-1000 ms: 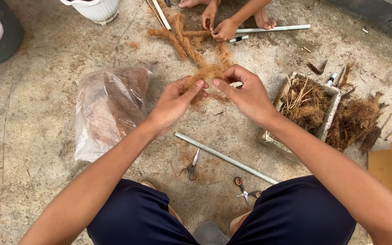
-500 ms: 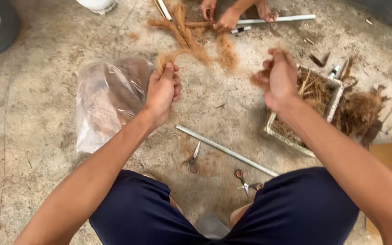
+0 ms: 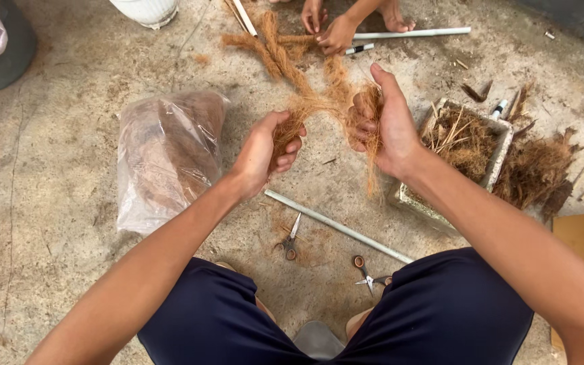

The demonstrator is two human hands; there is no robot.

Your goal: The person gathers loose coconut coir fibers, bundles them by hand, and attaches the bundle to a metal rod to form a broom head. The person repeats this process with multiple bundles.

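Both hands have closed back toward each other since I last looked: left hand and right hand, each fisted on coir fibre, held above the concrete floor, strands rejoined between them.

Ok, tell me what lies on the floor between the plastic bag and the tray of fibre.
In the head view, a grey rod lies between the plastic bag and the tray, on otherwise bare concrete.
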